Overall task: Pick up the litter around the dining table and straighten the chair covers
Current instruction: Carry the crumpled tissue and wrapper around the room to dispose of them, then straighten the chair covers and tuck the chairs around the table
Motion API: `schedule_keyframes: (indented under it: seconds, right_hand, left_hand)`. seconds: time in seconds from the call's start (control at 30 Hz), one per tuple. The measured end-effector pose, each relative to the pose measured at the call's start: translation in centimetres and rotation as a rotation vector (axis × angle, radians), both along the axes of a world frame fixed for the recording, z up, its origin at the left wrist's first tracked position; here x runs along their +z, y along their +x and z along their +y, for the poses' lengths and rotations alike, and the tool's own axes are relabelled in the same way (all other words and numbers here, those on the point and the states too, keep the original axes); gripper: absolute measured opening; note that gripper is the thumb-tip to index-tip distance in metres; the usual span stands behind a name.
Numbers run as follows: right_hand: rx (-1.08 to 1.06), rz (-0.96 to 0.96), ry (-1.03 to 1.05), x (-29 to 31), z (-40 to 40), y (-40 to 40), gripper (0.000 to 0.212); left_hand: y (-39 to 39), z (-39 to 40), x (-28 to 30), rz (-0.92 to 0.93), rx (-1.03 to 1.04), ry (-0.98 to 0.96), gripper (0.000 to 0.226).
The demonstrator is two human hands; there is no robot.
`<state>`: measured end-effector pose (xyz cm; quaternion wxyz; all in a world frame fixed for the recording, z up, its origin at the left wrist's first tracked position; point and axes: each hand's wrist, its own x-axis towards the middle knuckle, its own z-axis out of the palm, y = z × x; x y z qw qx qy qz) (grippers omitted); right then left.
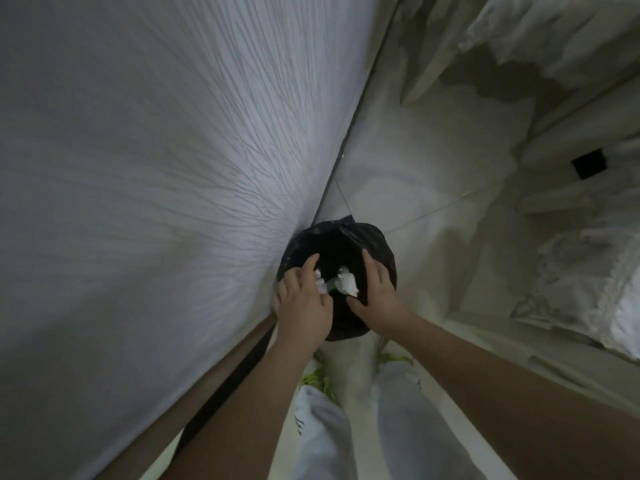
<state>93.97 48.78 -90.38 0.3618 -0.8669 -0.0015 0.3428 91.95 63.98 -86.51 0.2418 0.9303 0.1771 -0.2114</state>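
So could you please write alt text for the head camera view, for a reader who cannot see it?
Seen from above, the left hand drops crumpled white litter into a black-lined bin while the right hand rests open on its rim. A white wall fills the left; white chair covers hang at right.

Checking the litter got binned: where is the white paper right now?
In the head view, the paper is over the black bin bag, lower centre, between the left hand and right hand.

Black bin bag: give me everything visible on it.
The black bin bag is thin, glossy, crinkled plastic, lining a round bin standing on the pale floor against the white wall. Its mouth is open, facing up. White crumpled paper sits at the opening. The left hand and right hand rest on its rim.
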Motion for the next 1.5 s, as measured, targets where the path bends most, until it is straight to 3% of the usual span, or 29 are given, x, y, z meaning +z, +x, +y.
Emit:
schedule_keyframes:
  seconds: [0.3,0.47,0.83,0.97,1.2,1.5]
  right_hand:
    - [0.263,-0.276,-0.265,1.8,-1.9,-1.3,0.082]
    - [0.225,-0.280,-0.370,4.3,-1.7,-2.5,0.077]
    - [0.244,-0.265,-0.429,21.2,-2.4,-7.3,0.076]
    - [0.189,-0.323,-0.490,27.8,-3.5,-9.3,0.079]
    - [-0.082,-0.493,-0.681,38.4,-7.7,-14.3,0.082]
    - [-0.386,-0.676,-0.735,48.6,-12.6,-22.3,0.078]
  left_hand:
    - [-0.5,-0.8,0.0,-0.038,-0.171,0.118,0.068]
    - [-1.8,-0.4,2.1,-0.073,-0.303,0.216,0.067]
    - [-5.4,-0.9,20.1,-0.185,-0.421,0.284,0.061]
    - [-6.5,-1.5,26.6,-0.221,-0.512,0.275,0.061]
    - [-8.2,-5.0,36.5,-0.446,-0.821,0.224,0.057]
    - [-9.7,-11.6,44.9,-0.732,-1.096,0.112,0.063]
